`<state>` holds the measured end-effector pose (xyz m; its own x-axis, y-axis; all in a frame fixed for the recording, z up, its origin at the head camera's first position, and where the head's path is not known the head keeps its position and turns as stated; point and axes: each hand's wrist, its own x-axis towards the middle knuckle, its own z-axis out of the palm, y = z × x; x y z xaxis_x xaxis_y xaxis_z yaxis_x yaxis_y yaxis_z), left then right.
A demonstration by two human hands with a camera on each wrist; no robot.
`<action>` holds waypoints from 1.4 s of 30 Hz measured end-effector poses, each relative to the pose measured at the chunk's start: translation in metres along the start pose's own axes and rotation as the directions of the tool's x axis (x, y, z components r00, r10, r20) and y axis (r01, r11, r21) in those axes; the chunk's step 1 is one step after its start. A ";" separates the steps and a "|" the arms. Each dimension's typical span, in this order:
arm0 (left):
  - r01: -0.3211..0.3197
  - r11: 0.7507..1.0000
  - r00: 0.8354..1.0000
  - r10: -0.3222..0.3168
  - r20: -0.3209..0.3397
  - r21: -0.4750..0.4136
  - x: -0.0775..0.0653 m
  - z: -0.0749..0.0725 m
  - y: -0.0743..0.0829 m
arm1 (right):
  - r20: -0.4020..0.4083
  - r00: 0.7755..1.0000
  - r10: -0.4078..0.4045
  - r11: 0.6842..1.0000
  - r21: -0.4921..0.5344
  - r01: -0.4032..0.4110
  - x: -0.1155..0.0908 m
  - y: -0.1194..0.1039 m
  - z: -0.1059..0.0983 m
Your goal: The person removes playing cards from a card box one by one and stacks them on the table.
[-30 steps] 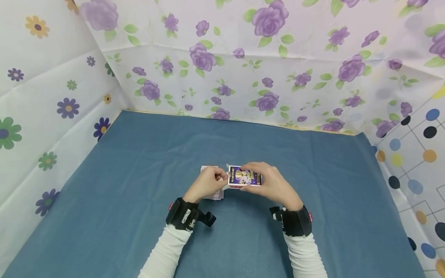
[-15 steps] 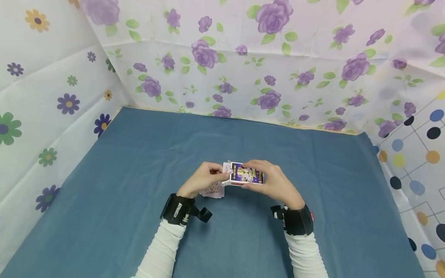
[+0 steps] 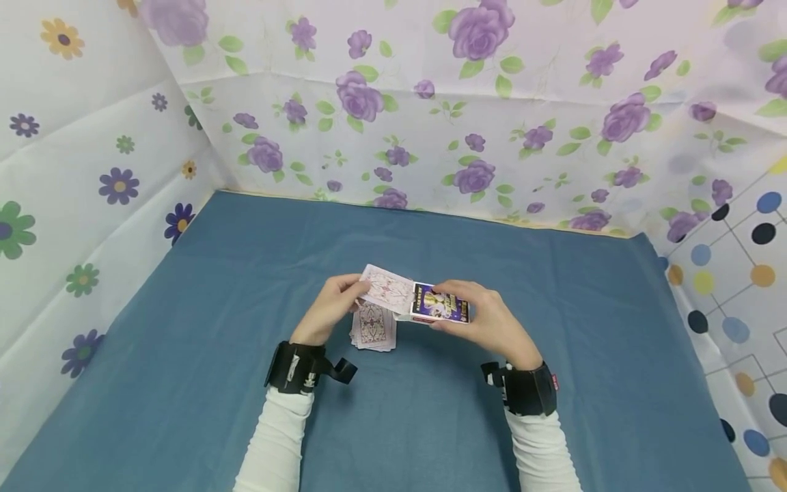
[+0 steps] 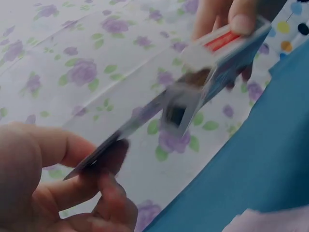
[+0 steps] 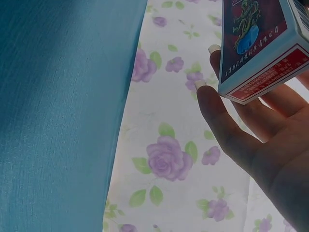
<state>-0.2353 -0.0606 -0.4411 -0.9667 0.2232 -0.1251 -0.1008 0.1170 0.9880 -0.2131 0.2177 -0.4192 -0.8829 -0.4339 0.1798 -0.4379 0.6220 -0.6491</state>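
Note:
In the head view my left hand point(image 3: 328, 307) pinches the left end of some playing cards point(image 3: 387, 290), which stick out of the card box. Their patterned backs face up, and their right end is at the box's opening. The left wrist view shows the cards edge-on as a thin stack between thumb and fingers. My right hand point(image 3: 486, 316) grips the card box point(image 3: 440, 305) by its long sides; it has a purple picture front. A red-and-white side of the box point(image 5: 270, 72) shows in the right wrist view. Below the held cards lies a loose pile of cards point(image 3: 374, 328), backs up.
A blue cloth point(image 3: 406, 424) covers the table. Flowered sheets point(image 3: 393, 102) stand along the back and left, and a dotted sheet point(image 3: 734, 335) on the right. Black straps with loose ends wrap both wrists.
My left hand has moved left, drawing cards partly out of the box. More of the pile below is uncovered. The right hand with the box has shifted slightly right and up.

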 end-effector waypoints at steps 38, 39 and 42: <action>0.044 0.963 0.958 0.035 -0.284 0.267 0.008 0.003 -0.042 | 0.069 0.997 0.018 1.000 0.013 -0.019 0.003 0.004 0.008; 0.044 0.961 0.956 0.039 -0.292 0.273 0.009 0.003 -0.043 | 0.071 0.997 0.019 1.000 0.014 -0.020 0.003 0.004 0.009; 0.044 0.954 0.949 0.052 -0.311 0.295 0.010 0.005 -0.047 | 0.082 0.996 0.022 1.000 0.013 -0.024 0.003 0.004 0.009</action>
<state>-0.2395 -0.0591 -0.4896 -0.9957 -0.0835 -0.0389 -0.0697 0.4073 0.9106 -0.2161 0.2123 -0.4280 -0.8755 -0.4720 0.1037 -0.4146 0.6234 -0.6629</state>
